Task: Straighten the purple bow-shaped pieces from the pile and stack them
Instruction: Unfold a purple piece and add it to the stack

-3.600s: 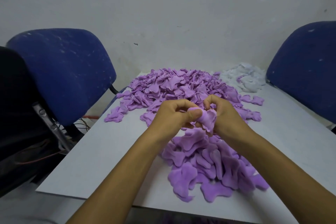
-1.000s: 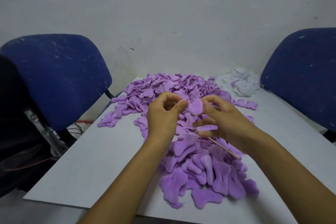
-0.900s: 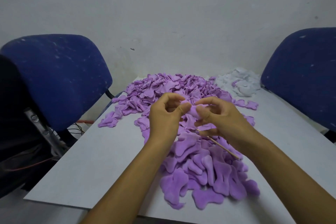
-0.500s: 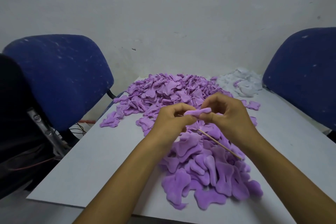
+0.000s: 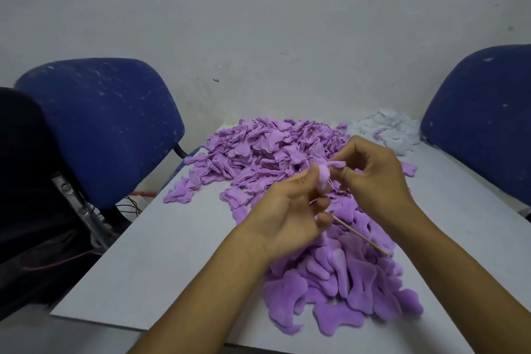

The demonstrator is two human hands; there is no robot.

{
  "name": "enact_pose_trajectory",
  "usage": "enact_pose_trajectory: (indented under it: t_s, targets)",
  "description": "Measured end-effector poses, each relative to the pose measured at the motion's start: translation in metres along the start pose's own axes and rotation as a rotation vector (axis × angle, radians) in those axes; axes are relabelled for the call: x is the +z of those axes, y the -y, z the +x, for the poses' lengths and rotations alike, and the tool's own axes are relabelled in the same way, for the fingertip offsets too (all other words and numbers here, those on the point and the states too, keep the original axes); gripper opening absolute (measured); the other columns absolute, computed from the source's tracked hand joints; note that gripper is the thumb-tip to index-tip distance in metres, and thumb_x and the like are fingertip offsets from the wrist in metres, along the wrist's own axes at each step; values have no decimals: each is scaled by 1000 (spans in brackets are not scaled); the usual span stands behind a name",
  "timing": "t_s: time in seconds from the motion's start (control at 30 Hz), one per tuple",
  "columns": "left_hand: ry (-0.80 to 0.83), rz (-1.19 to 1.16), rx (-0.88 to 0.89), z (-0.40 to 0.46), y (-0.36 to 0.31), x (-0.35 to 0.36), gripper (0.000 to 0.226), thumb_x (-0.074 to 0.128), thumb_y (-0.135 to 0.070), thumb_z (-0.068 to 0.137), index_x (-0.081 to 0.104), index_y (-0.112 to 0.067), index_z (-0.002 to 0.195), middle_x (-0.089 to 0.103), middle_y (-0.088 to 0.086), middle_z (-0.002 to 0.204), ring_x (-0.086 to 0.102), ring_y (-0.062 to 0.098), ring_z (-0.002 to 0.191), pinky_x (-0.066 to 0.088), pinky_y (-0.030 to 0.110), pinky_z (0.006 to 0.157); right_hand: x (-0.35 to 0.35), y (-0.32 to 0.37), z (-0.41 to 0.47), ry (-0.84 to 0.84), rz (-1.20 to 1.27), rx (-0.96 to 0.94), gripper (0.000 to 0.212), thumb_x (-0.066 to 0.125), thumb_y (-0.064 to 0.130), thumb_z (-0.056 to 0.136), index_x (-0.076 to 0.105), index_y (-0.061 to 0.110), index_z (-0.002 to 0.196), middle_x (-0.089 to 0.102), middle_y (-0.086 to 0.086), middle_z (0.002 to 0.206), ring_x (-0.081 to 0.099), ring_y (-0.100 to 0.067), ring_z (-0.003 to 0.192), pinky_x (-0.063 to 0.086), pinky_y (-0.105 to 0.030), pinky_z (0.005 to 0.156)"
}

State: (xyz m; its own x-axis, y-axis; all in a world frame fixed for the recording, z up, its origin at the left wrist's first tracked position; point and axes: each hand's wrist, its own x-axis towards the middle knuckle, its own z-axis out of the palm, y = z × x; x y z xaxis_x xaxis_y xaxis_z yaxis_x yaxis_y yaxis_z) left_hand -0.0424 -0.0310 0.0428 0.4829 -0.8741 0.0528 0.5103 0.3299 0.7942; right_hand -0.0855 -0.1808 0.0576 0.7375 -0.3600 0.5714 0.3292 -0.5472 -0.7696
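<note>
A big pile of crumpled purple bow-shaped pieces covers the far middle of the white table. Nearer to me lies a heap of flattened purple pieces. Above the gap between them, both hands work one small purple piece. My left hand pinches its lower end between thumb and fingers. My right hand pinches its upper end, and a thin wooden stick slants down to the right below that hand. Which fingers hold the stick is hidden.
A mound of white fluffy pieces lies at the table's far right corner. Blue chairs stand at the left and right. A dark chair back and wires are at the far left. A white wall is behind.
The purple piece has gone from held flat between both hands to bunched and turned upright. My left hand has rotated palm-up; both hands shifted slightly right.
</note>
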Motion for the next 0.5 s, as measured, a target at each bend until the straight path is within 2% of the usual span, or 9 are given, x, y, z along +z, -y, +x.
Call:
enact_pose_trajectory:
  t_s: [0.1, 0.13, 0.2, 0.27, 0.33, 0.4, 0.5]
  targets:
    - [35, -51, -3, -1, -3, 0, 48, 72, -30, 78, 63, -12, 121, 42, -2, 81, 33, 11, 68, 24, 22, 62, 0, 1, 4, 0, -8, -19, 26, 76, -4, 75, 62, 16, 67, 63, 5, 61, 59, -20, 61, 49, -32, 60]
    - [27, -36, 14, 0, -4, 0, 42, 68, -31, 80, 65, -12, 117, 44, -1, 81, 35, 10, 68, 25, 22, 61, 0, 1, 5, 0, -18, -29, 27, 76, -4, 75, 61, 17, 66, 63, 6, 60, 60, -22, 61, 49, -32, 60]
    - [-88, 41, 117, 2, -4, 2, 23, 63, -30, 83, 74, -14, 96, 50, -2, 78, 41, 9, 67, 32, 21, 60, 1, 0, 6, -7, -24, -30, 26, 77, -1, 76, 60, 16, 67, 63, 2, 62, 62, -31, 64, 51, -34, 59]
    - [-250, 81, 207, 7, -4, 2, 21, 62, -29, 80, 75, -13, 80, 57, -1, 72, 49, 9, 61, 42, 18, 56, 0, -3, 5, -13, 15, -17, 22, 78, 3, 78, 60, 10, 69, 62, -9, 64, 61, -40, 67, 52, -43, 60]
    - [-315, 137, 229, 8, -3, 0, 21, 62, -28, 78, 74, -11, 76, 58, 5, 68, 52, 10, 54, 47, 18, 51, -1, -3, 5, -7, 23, -13, 19, 78, 4, 79, 60, 7, 71, 62, -11, 65, 60, -42, 66, 53, -48, 62]
    - [-267, 202, 153, 7, -3, 0, 29, 61, -38, 79, 71, -10, 77, 57, 6, 65, 52, 12, 51, 46, 20, 48, -2, -2, 5, -9, -15, -19, 20, 77, 3, 79, 62, 12, 70, 63, -7, 64, 61, -37, 67, 54, -47, 63]
    - [-135, 255, 16, 6, -7, 2, 41, 51, -53, 87, 70, -18, 80, 45, 2, 60, 42, 11, 50, 31, 22, 46, 2, -1, 5, -16, -67, -17, 26, 76, 1, 76, 61, 19, 66, 64, -8, 64, 62, -33, 66, 51, -41, 63]
